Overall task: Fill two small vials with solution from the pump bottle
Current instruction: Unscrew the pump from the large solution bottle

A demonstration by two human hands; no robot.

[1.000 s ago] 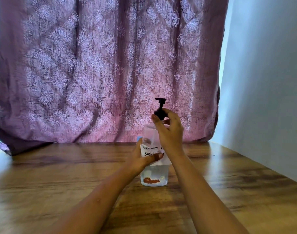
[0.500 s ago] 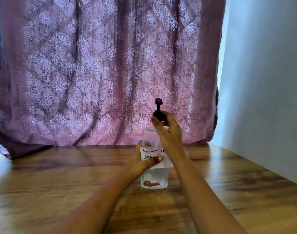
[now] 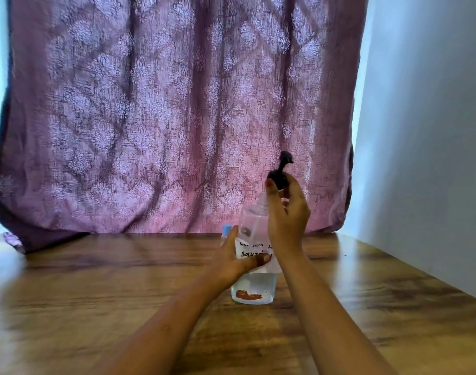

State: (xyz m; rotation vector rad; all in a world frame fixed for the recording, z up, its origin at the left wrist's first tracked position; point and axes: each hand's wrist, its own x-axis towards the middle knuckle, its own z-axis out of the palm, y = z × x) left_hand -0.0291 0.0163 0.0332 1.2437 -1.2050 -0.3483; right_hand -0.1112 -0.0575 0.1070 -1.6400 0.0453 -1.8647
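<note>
A clear pump bottle (image 3: 254, 289) with a white handwritten label stands on the wooden table (image 3: 96, 293), a little liquid in its bottom. My left hand (image 3: 232, 262) grips the bottle's body at the label. My right hand (image 3: 286, 215) pinches the collar of the black pump head (image 3: 281, 170), which sits raised and tilted above the bottle's threaded neck. A small blue-capped item (image 3: 226, 229) peeks out behind my left hand; whether it is a vial I cannot tell.
A purple patterned curtain (image 3: 163, 117) hangs behind the table's far edge. A white wall (image 3: 426, 144) runs along the table's right side.
The pump head has turned under my right fingers and risen off the neck, its nozzle swinging from left to right. My left hand kept its hold on the bottle.
</note>
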